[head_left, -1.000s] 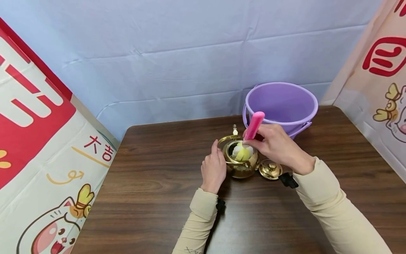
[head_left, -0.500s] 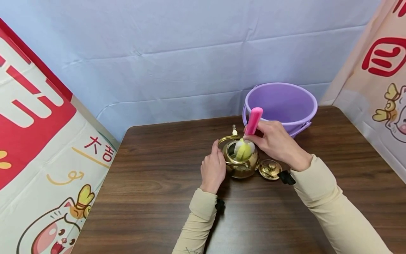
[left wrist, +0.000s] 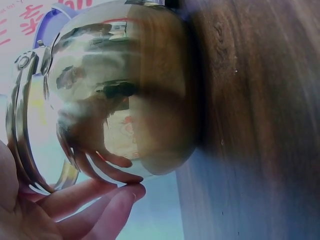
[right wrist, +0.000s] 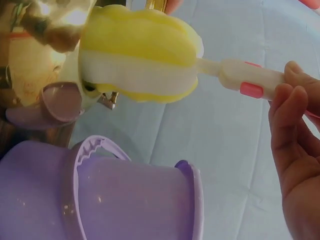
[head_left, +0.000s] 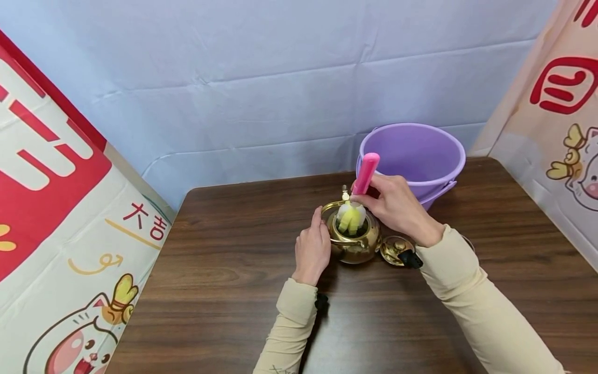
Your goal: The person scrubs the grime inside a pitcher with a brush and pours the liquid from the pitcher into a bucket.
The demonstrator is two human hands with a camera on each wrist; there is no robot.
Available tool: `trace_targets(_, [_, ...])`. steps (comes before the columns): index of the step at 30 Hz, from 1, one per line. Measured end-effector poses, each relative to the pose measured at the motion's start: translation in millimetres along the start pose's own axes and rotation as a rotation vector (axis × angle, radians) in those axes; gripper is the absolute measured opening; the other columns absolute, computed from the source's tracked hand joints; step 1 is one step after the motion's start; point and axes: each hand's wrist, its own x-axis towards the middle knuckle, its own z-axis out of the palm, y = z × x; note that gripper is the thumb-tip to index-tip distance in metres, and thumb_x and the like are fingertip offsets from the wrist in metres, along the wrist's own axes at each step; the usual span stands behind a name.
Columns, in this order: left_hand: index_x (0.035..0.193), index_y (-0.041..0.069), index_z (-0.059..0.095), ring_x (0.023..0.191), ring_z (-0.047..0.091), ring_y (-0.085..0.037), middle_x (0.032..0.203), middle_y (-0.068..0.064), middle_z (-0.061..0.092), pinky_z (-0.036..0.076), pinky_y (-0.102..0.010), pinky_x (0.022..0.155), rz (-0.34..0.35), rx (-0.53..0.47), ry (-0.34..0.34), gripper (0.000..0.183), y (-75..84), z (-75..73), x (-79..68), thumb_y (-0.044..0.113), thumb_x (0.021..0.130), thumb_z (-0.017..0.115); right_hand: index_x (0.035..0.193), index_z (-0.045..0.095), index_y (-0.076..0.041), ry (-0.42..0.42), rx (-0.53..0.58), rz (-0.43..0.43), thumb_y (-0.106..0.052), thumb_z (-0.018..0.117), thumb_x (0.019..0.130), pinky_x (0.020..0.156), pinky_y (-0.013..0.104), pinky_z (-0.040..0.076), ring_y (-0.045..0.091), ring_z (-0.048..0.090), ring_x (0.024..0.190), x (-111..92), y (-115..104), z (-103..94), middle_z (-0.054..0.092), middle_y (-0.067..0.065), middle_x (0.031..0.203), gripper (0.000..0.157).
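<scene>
Right hand [head_left: 394, 205] fingers pinch sponge brush [right wrist: 170, 62] (lobed, yellow-white), partway in round shiny kettle [head_left: 355, 253]; left hand [head_left: 312, 246] curls round smooth metal handle [left wrist: 21, 115].

I saw a wood-grain bench [head_left: 224, 270] across the head view's lower half; right of centre it bore a gold kettle [head_left: 354, 253], a lid [head_left: 390, 248] just beside that and, higher in frame, a purple bucket [head_left: 416, 153].
</scene>
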Motion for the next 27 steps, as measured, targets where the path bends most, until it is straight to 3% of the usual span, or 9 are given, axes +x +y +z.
trace_targets(7, [0.139,0.015,0.05,0.044,0.05,-0.023,0.056,-0.006,0.057,0.033,-0.031,0.042,-0.009,-0.003,0.027,0.04,1.0,2.5,-1.5,0.02,0.102,0.038,0.09,0.07,-0.007,-0.028,0.02,0.018,-0.008,0.08,0.075,0.064,0.032,0.049,0.017,0.065,0.072,1.9,-5.1,4.3,0.072,0.005,0.085,0.018])
trace_targets(14, [0.14,0.015,0.05,0.043,0.042,-0.017,0.062,-0.004,0.06,0.031,-0.029,0.043,-0.061,-0.023,0.026,0.04,3.1,3.2,-3.8,0.022,0.102,0.037,0.092,0.071,-0.004,-0.056,0.03,-0.009,-0.007,0.08,0.075,0.073,0.037,0.052,0.022,0.069,0.08,0.8,-8.8,6.9,0.075,0.007,0.088,0.019])
trace_targets(22, [0.14,0.016,0.051,0.047,0.053,-0.027,0.053,-0.004,0.05,0.033,-0.032,0.043,-0.076,-0.008,0.049,0.04,4.6,5.0,-4.5,0.022,0.102,0.038,0.091,0.072,-0.005,-0.072,0.041,-0.05,-0.007,0.079,0.076,0.071,0.033,0.053,0.018,0.069,0.08,-1.7,-10.9,2.8,0.075,0.005,0.088,0.017])
trace_targets(27, [0.14,0.016,0.051,0.049,0.056,-0.03,0.051,-0.004,0.049,0.033,-0.034,0.042,-0.083,-0.01,0.055,0.041,6.5,5.2,-4.2,0.023,0.102,0.038,0.086,0.07,-0.009,-0.089,0.029,-0.051,-0.008,0.079,0.076,0.064,0.026,0.048,0.009,0.06,0.07,-5.1,-12.4,-5.4,0.072,0.0,0.081,0.013])
